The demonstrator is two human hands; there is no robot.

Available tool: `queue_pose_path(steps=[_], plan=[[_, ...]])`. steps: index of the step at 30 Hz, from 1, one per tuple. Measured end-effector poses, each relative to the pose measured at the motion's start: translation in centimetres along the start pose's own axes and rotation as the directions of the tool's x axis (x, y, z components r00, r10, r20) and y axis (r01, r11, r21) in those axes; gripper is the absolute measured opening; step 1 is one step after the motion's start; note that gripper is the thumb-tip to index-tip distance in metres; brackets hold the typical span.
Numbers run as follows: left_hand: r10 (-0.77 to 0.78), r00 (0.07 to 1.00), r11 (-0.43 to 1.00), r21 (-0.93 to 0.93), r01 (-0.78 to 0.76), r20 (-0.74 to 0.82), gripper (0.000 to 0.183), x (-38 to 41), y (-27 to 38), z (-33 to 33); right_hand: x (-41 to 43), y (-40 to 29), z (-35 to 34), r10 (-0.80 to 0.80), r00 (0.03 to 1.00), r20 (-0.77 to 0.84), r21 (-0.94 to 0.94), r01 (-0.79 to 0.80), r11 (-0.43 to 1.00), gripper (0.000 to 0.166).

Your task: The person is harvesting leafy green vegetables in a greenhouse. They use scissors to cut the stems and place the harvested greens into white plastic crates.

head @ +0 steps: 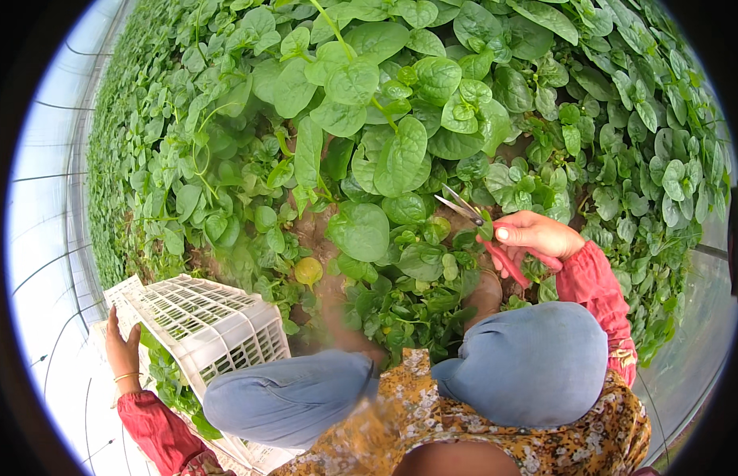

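My right hand holds a pair of scissors with red handles. Their metal blades are parted and point up and left, among the broad green leaves of low plants. A small leaf covers part of the scissors near the pivot. On the far left, my left hand is at the opening of a white plastic crate, fingers apart, nothing visible in it. Whether it touches the crate's edge I cannot tell. Cut green leaves lie inside the crate, which stands beside my left knee.
Dense leafy vines fill the ground ahead and to both sides. A yellowed leaf hangs above bare soil. My bent knees flank the nearest plants. Translucent greenhouse sheeting borders the left; more shows at right.
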State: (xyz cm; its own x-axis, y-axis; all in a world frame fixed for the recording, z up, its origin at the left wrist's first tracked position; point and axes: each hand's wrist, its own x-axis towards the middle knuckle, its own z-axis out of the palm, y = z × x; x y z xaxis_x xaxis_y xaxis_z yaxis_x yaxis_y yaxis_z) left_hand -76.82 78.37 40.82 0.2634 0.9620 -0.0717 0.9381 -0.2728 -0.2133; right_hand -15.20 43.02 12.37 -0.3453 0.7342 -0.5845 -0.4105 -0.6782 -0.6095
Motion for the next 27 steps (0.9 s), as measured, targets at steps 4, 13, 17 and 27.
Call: queue_pose_path(steps=[4,13,17,27], plan=[[0.393,0.897,0.72,-0.674,-0.164,0.201,0.024,3.5,29.3,4.2,0.4,1.0,0.0,-0.019,0.989,-0.146,0.094,0.033,0.995,0.047],[0.382,0.924,0.462,-0.87,-0.169,0.024,0.036,10.6,52.1,16.4,2.0,1.4,0.2,-0.126,0.976,-0.178,0.139,0.152,0.979,0.047],[0.182,0.897,0.022,-0.914,0.405,0.402,0.025,12.7,48.5,20.3,2.3,1.4,-0.1,-0.169,0.966,-0.194,0.055,0.183,0.982,0.046],[0.255,0.872,-0.171,-0.868,0.467,0.419,0.029,11.0,45.0,22.9,6.5,-2.1,0.8,-0.007,0.998,-0.06,0.043,0.009,0.999,0.052]])
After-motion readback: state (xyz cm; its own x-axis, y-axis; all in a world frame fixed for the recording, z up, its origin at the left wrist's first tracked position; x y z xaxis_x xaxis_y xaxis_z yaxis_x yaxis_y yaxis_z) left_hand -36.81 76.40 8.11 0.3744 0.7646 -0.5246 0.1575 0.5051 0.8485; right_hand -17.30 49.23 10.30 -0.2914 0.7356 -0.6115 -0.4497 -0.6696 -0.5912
